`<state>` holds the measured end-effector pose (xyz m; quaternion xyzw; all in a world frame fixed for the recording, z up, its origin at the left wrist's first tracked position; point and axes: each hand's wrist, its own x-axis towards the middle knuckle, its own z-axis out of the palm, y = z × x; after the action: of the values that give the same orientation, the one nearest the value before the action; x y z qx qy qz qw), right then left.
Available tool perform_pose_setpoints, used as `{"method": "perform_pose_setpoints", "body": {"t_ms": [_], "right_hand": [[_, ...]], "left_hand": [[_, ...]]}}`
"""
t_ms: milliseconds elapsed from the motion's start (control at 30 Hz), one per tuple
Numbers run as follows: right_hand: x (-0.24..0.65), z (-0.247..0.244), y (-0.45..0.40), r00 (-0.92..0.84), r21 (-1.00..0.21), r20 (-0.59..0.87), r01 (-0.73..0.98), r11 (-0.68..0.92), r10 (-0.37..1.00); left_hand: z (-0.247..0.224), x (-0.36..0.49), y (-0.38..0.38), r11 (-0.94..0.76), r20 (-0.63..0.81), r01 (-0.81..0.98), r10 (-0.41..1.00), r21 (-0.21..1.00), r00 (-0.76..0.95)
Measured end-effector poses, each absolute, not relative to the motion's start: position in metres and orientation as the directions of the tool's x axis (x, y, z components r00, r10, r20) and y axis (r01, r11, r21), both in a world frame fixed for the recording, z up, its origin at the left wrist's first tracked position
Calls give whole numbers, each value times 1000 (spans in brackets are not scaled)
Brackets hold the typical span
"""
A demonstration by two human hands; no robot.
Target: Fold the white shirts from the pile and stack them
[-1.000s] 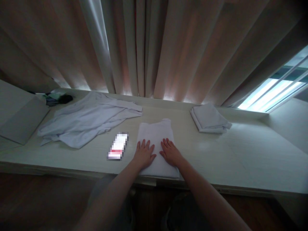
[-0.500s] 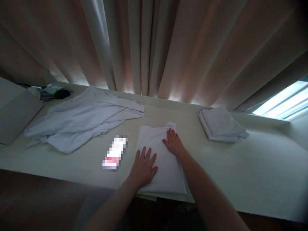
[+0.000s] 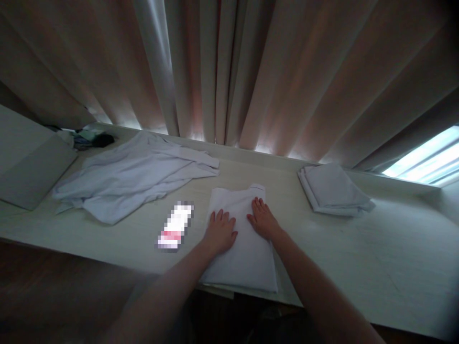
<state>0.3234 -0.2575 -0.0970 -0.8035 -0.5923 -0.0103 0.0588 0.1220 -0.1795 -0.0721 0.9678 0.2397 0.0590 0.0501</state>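
A folded white garment (image 3: pixel 247 260) lies flat on the pale table (image 3: pixel 333 267), its lower end at the front edge. My left hand (image 3: pixel 220 232) rests palm down on its left part, fingers spread a little and holding nothing. On the upper right part lies my right hand (image 3: pixel 263 218), also flat with fingers stretched out and nothing in its grasp. A loose white shirt (image 3: pixel 132 174) is spread out at the left. At the right sits a folded white cloth stack (image 3: pixel 333 188).
A blurred-out phone (image 3: pixel 175 225) with a lit screen lies left of the folded garment. At the far left are a grey-white panel (image 3: pixel 36 162) and a small dark item (image 3: pixel 103 140) beside other cloth. Curtains (image 3: pixel 301 81) hang behind the table.
My left hand has moved up the garment, and its fingers are closer together. My right hand has slid slightly down from the top edge. The view has shifted a little.
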Motion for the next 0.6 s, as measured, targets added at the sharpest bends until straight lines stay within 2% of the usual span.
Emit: {"method": "perform_pose_setpoints", "body": {"t_ms": [100, 267, 467, 600], "right_hand": [[317, -102, -267, 276, -72, 75, 960, -271, 958], [315, -110, -267, 293, -69, 87, 955, -288, 952], [316, -112, -268, 303, -72, 111, 952, -296, 947], [316, -105, -267, 311, -78, 80, 949, -305, 947]], "left_hand": [[-74, 146, -156, -889, 115, 444, 455, 107, 883], [-87, 160, -126, -894, 62, 434, 442, 111, 895], [-99, 158, -120, -875, 117, 474, 483, 100, 868], [-94, 163, -122, -865, 67, 495, 501, 84, 863]]}}
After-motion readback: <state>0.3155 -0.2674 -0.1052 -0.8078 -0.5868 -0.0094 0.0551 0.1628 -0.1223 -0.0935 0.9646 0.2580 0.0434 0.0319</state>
